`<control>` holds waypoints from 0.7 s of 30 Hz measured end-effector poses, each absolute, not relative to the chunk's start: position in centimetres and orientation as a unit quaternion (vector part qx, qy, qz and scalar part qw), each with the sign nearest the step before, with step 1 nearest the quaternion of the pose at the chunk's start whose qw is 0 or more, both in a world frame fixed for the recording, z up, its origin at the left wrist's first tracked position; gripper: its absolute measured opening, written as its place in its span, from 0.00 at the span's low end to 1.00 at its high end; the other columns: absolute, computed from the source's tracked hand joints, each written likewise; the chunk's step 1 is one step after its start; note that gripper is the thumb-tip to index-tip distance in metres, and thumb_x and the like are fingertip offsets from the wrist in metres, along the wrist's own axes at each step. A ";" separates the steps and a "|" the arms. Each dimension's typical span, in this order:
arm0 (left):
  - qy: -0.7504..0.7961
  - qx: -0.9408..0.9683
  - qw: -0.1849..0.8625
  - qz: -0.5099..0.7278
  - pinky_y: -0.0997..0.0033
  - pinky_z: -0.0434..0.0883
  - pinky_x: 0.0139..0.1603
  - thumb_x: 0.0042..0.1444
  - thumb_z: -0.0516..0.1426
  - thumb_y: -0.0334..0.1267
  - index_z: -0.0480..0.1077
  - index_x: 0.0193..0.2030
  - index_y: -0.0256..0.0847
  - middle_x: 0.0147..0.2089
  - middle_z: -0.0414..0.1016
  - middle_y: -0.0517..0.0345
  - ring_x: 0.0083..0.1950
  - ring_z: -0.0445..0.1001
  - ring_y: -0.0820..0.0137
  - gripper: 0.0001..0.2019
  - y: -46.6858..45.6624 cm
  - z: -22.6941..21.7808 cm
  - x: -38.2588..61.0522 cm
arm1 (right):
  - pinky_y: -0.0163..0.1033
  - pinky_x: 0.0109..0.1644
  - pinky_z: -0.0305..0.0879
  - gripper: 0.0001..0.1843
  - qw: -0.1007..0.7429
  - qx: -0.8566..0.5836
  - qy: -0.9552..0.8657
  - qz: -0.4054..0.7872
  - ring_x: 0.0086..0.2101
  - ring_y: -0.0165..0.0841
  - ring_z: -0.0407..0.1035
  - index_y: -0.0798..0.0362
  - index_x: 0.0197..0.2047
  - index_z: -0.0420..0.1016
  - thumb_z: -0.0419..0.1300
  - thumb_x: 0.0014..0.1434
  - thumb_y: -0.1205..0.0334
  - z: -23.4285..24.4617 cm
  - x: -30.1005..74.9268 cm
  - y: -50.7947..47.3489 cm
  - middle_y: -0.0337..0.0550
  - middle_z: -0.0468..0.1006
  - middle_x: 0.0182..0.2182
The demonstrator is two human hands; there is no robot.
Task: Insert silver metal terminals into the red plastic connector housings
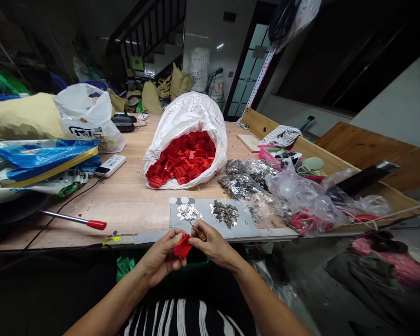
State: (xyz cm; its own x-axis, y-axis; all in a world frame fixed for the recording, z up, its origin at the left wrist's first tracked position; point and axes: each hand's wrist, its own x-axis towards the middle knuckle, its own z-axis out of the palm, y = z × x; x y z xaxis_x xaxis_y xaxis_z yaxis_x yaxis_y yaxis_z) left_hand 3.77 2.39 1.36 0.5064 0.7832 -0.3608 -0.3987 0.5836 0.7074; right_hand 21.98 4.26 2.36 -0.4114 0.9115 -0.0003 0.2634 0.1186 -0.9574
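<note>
My left hand is closed on a small red plastic part, held just off the table's front edge. In my right hand is a small screwdriver-like tool with a yellow and dark handle and a thin metal shaft; my right fingertips also touch the red part. Beyond my hands, a grey mat carries a pile of shiny flat metal pieces and a pile of darker metal pieces. Behind the mat, a white woven sack lies with its mouth toward me, full of similar red parts.
Clear bags of metal pieces and a pink basket crowd the right side. At left are stuffed bags, a white power-bank-like device with a cable, and a red-tipped metal lever. A wooden board edges the right.
</note>
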 end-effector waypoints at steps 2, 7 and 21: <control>0.376 0.320 0.785 0.374 0.79 0.62 0.20 0.57 0.56 0.49 0.68 0.46 0.40 0.31 0.73 0.56 0.24 0.73 0.73 0.16 2.4 1.7 3.6 | 0.31 0.31 0.54 0.08 0.330 -0.452 -0.666 0.493 0.28 0.26 0.56 0.52 0.33 0.62 0.59 0.57 0.60 2.3 22.1 4.2 0.32 0.62 0.27; 0.417 0.524 0.596 0.443 0.68 0.70 0.39 0.51 0.63 0.42 0.72 0.50 0.43 0.46 0.73 0.52 0.38 0.74 0.67 0.19 1.9 0.5 3.1 | 0.32 0.32 0.54 0.08 0.341 -0.490 -0.654 0.465 0.28 0.27 0.57 0.52 0.33 0.62 0.58 0.57 0.59 1.5 22.2 3.7 0.32 0.63 0.27; 0.347 0.781 0.268 0.444 0.70 0.73 0.44 0.57 0.57 0.28 0.67 0.53 0.44 0.43 0.74 0.54 0.44 0.73 0.68 0.17 0.6 -0.8 3.2 | 0.33 0.38 0.59 0.14 0.365 -0.443 -0.556 0.601 0.33 0.27 0.62 0.52 0.42 0.63 0.63 0.55 0.59 -0.2 22.2 1.6 0.36 0.68 0.35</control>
